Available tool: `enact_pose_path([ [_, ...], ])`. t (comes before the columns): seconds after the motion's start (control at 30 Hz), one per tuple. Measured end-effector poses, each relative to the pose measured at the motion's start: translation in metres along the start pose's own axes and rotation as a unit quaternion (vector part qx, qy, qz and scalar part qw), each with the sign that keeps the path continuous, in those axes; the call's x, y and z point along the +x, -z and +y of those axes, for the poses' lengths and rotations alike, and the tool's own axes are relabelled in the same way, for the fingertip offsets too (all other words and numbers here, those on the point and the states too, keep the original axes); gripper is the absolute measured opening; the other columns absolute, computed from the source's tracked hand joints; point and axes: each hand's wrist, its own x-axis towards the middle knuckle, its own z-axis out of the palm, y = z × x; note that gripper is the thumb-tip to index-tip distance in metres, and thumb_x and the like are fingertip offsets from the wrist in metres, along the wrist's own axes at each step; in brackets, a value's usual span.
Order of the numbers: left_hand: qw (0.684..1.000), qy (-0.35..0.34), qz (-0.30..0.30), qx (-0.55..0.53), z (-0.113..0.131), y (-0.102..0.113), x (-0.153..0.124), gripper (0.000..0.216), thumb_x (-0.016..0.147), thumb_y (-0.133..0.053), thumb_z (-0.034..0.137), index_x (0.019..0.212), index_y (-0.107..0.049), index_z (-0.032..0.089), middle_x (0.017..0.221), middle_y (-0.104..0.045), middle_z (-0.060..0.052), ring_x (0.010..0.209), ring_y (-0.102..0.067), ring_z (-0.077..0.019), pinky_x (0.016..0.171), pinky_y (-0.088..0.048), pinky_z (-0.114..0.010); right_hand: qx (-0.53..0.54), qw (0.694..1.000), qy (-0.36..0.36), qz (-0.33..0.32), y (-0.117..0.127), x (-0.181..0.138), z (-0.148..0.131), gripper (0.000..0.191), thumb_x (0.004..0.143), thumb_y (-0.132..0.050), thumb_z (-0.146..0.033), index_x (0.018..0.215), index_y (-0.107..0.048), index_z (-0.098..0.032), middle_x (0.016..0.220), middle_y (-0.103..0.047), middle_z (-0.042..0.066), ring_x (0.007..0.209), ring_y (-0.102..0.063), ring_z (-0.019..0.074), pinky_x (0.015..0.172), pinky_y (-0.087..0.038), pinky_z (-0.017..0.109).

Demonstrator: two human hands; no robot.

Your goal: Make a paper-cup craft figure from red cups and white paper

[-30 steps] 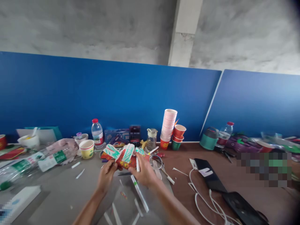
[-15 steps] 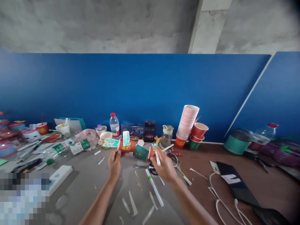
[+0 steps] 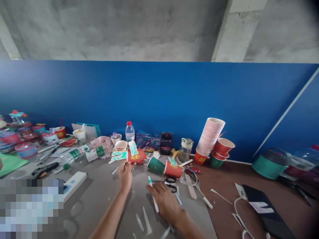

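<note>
My left hand [image 3: 126, 176] pinches the near edge of a red paper cup [image 3: 138, 156] lying on its side. White paper strips with green marker strokes [image 3: 119, 155] stick out from this cup. To its right lie a green paper cup [image 3: 156, 165] and another red paper cup [image 3: 173, 171], end to end; whether they are joined to the held cup I cannot tell. My right hand [image 3: 163, 200] is low over the table, its fingers closed around a white marker with a green band [image 3: 154, 199]. Scissors [image 3: 171, 180] lie just beyond that hand, partly hidden.
Paper scraps [image 3: 147, 220] litter the table. A tall stack of paper cups [image 3: 210, 136] leans at the back right, near a glass jar [image 3: 185, 149]. Plastic bottles [image 3: 96, 153] lie at the left; a power strip [image 3: 76, 186] sits nearer. A blue partition [image 3: 159, 93] stands behind.
My right hand has left the right-hand red cup and come down toward me to the table. The left hand keeps its hold on its cup. The view has turned slightly left.
</note>
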Motion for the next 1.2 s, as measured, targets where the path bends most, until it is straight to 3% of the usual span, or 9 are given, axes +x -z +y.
enact_pose_path([
  [0.27,1.0,0.006,0.008,0.022,-0.009,0.003,0.002,0.032,0.06,-0.07,0.045,0.068,-0.053,0.018,0.058,-0.061,0.003,0.053,-0.065,-0.016,0.059,-0.054,-0.029,0.025,0.999,-0.016,-0.016,0.0,-0.001,0.0,0.051,0.081,-0.045,-0.008,0.131,-0.048,-0.018,0.116,-0.062,0.01,0.107,-0.052,0.0244,0.095,-0.039,0.036],
  [0.63,0.996,-0.008,-0.022,0.092,-0.017,0.009,0.001,0.028,0.068,-0.063,0.046,0.071,-0.055,0.019,0.063,-0.065,0.0,0.059,-0.067,-0.0194,0.059,-0.051,-0.029,0.068,0.997,-0.02,-0.009,-0.008,-0.002,0.004,0.046,0.081,-0.048,-0.011,0.126,-0.052,-0.02,0.11,-0.063,0.009,0.104,-0.054,0.0232,0.094,-0.039,0.036],
  [0.73,0.992,-0.01,-0.021,0.125,-0.016,0.009,0.001,0.028,0.067,-0.062,0.047,0.071,-0.055,0.02,0.063,-0.065,0.0,0.058,-0.066,-0.0197,0.06,-0.05,-0.03,0.097,0.994,-0.012,0.054,-0.004,-0.004,0.013,0.042,0.081,-0.051,-0.017,0.123,-0.053,-0.018,0.101,-0.064,0.01,0.097,-0.056,0.024,0.087,-0.043,0.037],
  [0.87,0.983,-0.012,-0.033,0.183,-0.012,0.008,-0.002,0.028,0.069,-0.059,0.045,0.078,-0.06,0.019,0.062,-0.065,0.0,0.06,-0.064,-0.019,0.062,-0.048,-0.03,0.102,0.963,-0.062,0.24,0.005,-0.007,0.029,0.038,0.089,-0.039,-0.014,0.126,-0.047,-0.018,0.099,-0.063,0.011,0.091,-0.058,0.0229,0.081,-0.045,0.039],
  [0.93,0.974,-0.024,-0.05,0.218,-0.011,0.008,-0.004,0.026,0.07,-0.057,0.043,0.079,-0.061,0.018,0.06,-0.066,-0.001,0.059,-0.062,-0.0179,0.061,-0.046,-0.028,0.081,0.945,-0.095,0.301,0.007,-0.008,0.035,0.041,0.09,-0.037,-0.013,0.131,-0.041,-0.02,0.099,-0.062,0.009,0.09,-0.058,0.0232,0.081,-0.045,0.042],
  [1.07,0.963,-0.017,-0.074,0.26,-0.007,0.007,-0.006,0.029,0.072,-0.057,0.042,0.085,-0.064,0.017,0.059,-0.067,-0.002,0.052,-0.058,-0.0167,0.051,-0.04,-0.025,0.023,0.924,-0.143,0.353,0.003,-0.01,0.046,0.055,0.089,-0.041,-0.014,0.141,-0.024,-0.025,0.111,-0.06,0.01,0.099,-0.057,0.0255,0.087,-0.044,0.046],
  [1.2,0.958,-0.016,-0.065,0.279,-0.002,0.006,-0.006,0.029,0.072,-0.055,0.036,0.091,-0.065,0.016,0.054,-0.064,-0.001,0.047,-0.056,-0.0164,0.047,-0.039,-0.024,-0.03,0.915,-0.145,0.376,-0.003,-0.01,0.055,0.056,0.09,-0.042,-0.016,0.142,-0.022,-0.02,0.116,-0.059,0.013,0.104,-0.056,0.0275,0.088,-0.045,0.048],
])
